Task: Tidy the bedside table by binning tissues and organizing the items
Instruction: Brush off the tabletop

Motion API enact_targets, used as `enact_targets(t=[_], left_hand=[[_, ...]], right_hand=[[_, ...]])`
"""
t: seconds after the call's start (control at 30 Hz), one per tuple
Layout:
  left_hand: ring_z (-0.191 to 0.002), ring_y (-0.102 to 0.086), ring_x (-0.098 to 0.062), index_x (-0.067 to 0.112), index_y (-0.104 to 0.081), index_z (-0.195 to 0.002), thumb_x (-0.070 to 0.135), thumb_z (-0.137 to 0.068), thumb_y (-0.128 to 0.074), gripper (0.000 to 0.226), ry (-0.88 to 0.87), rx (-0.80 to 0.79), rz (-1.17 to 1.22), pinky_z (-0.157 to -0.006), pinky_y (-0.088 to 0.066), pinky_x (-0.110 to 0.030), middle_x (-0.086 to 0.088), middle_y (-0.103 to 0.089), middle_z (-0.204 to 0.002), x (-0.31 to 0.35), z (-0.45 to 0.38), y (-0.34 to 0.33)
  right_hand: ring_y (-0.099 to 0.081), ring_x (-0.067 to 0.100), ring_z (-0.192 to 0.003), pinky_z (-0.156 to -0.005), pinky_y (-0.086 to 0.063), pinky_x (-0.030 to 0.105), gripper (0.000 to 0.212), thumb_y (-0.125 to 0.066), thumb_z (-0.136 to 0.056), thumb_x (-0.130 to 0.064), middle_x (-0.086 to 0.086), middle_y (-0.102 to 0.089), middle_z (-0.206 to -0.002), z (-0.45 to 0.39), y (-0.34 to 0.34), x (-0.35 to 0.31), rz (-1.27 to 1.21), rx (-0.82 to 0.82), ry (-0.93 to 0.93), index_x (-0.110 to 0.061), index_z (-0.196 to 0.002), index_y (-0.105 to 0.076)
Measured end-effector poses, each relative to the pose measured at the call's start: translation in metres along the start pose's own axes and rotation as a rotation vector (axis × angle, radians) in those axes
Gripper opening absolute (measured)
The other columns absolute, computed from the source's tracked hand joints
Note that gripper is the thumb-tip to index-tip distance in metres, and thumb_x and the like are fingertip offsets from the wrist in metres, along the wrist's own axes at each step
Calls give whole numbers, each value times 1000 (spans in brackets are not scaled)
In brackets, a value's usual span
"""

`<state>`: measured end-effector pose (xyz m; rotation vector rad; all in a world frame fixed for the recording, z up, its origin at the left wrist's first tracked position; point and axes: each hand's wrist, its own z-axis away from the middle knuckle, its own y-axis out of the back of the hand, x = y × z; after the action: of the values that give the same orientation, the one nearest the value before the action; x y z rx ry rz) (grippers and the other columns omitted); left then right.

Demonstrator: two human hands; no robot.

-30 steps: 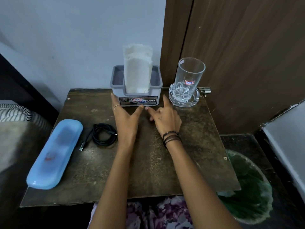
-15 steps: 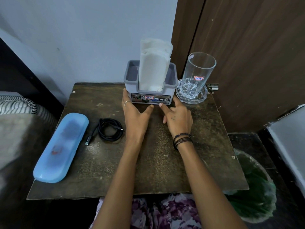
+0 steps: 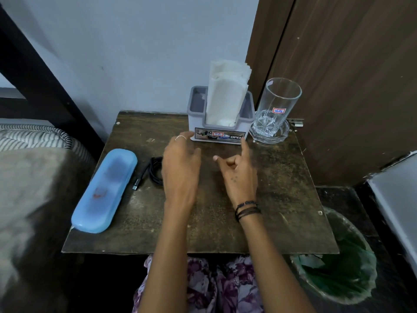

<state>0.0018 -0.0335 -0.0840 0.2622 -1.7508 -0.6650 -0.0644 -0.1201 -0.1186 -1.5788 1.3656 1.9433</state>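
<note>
Home bedroom: striped bedding beside worn wooden bedside table, wooden door, bin.

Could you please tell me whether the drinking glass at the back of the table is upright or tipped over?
Upright. The glass stands mouth-up in a clear dish, and it looks empty.

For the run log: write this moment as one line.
left hand open, empty | right hand open, empty | both near tissue holder | loose tissues on table: none seen
</note>
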Motion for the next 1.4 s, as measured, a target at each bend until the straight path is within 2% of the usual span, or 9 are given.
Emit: enact_targets(t=[0.13,0.2,0.33,0.53,0.77,1.0,1.13,1.3,1.4], left_hand=[[-107,-55,-34,8,-63,-107,5,-84,-54,25,112,54,-371,-74,-40,-37,-16,-62,-115,-11,-4,45],[-107,-54,-39,4,-61,-104,5,-84,-57,20,236,-17,-481,-74,-37,-38,-21,-60,-112,-19,-5,63],[-106,-56,-37,11,-66,-102,11,-85,-60,18,333,-199,-520,-85,-43,-40,-18,-64,-109,-31,-3,71],[-92,-60,-34,8,-63,-88,2,-85,-53,12,217,6,-292,-71,-41,-34,-16,-66,-95,-36,-5,43],[-101,-59,-27,8,-63,-107,0,-86,-53,25,45,35,-142,-86,-43,-31,-11,-59,-114,-37,-28,19],[-130,-42,-22,4,-44,-135,-6,-89,-42,48,-40,-147,-177,-104,-28,-21,-10,-42,-144,-53,-46,7],[-144,-24,-20,7,-38,-141,-1,-94,-36,48,-103,-251,-214,-119,-18,-42,-11,-30,-153,-62,-49,3],[-115,-57,-22,17,-60,-123,-1,-86,-51,42,-73,-256,-175,-100,-45,-37,-8,-63,-123,-48,-44,32],[-101,-64,-20,20,-68,-107,4,-80,-64,32,26,-125,-174,-95,-50,-39,-4,-70,-108,-40,-42,79]], right_hand=[[-54,4,-81,-67,-47,23,74,-69,-75,-48,-12,-55,-103,27,-13,-16,23,-323,200,-33,-139,-33],[-54,10,-93,-77,-49,32,68,-69,-73,-54,-7,-52,-113,32,-22,-19,205,-389,348,-33,-132,-44],[-56,20,-101,-84,-46,42,43,-71,-73,-44,-1,-57,-106,30,-36,-20,372,-319,425,-26,-111,-62],[-60,25,-79,-73,-51,39,21,-68,-80,-19,8,-62,-91,16,-55,-26,260,-234,365,-12,-100,-66],[-59,31,-99,-82,-46,37,28,-57,-88,-15,14,-62,-108,-15,-77,-42,252,-180,324,-9,-115,-61],[-52,24,-117,-83,-45,36,49,-43,-95,-17,3,-51,-132,-27,-85,-41,417,-203,343,-17,-143,-32],[-50,24,-120,-86,-45,36,50,-40,-96,-16,2,-50,-136,-29,-86,-38,444,-219,370,-16,-145,-27],[-59,28,-104,-83,-50,41,46,-48,-92,-11,10,-60,-121,-15,-78,-33,215,-223,455,-10,-138,-42],[-56,14,-79,-73,-52,35,49,-59,-89,-29,8,-62,-109,7,-72,-39,67,-330,494,-11,-133,-48]])
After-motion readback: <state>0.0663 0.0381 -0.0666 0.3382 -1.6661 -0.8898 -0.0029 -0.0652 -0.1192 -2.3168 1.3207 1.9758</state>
